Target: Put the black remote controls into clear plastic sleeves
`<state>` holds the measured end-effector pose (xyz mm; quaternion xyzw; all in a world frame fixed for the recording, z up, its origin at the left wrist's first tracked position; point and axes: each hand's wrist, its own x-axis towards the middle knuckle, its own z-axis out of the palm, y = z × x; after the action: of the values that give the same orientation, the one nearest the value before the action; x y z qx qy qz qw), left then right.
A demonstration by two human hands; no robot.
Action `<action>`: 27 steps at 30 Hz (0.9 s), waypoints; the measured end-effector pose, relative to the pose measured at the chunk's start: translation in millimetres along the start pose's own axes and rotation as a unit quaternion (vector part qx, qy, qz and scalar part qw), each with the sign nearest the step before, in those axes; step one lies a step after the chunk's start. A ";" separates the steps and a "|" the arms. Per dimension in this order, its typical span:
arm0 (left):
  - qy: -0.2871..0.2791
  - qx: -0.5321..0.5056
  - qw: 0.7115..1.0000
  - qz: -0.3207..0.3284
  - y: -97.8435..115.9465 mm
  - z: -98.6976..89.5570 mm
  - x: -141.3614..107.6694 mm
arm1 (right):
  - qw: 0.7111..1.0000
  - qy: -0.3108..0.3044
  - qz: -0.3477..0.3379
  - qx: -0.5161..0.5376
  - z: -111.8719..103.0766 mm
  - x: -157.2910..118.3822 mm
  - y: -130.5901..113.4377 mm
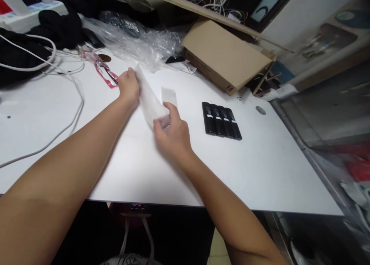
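A long, narrow, translucent white sleeve [148, 97] stretches between my two hands, just over the white table. My left hand [129, 88] is closed on its far end. At the near end, my right hand [175, 136] pinches it between thumb and fingers. What lies inside the sleeve, if anything, I cannot make out. Behind my right fingers is another whitish translucent piece [169, 94], partly hidden by them. To the right, several black remote-like devices [221, 120], each with a white band, lie side by side in a row.
A brown cardboard box [227, 53] stands at the back right. Crumpled clear plastic [144, 41] and black cloth [54, 28] lie along the back. A red-edged packet [102, 70] sits beyond my left hand. White cables [76, 84] cross the left side of the white table [260, 168].
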<state>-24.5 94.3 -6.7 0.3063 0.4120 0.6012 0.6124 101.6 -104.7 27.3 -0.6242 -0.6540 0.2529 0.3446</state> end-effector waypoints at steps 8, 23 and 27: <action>0.035 -0.006 0.997 0.067 -5.0 -4.6 14.5 | 0.976 0.166 0.034 0.138 -45.3 33.6 46.0; -0.002 0.177 0.975 0.133 6.2 -0.6 -5.5 | 0.947 0.266 0.022 0.177 -68.5 56.1 80.6; 0.021 0.283 0.933 0.220 1.7 -2.9 -6.9 | 0.938 0.281 0.001 0.202 -66.4 58.3 81.5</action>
<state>-27.4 87.4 -5.7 0.5374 0.4997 0.5858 0.3441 205.8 -46.0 15.2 -0.5878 -0.4650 0.1946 0.6328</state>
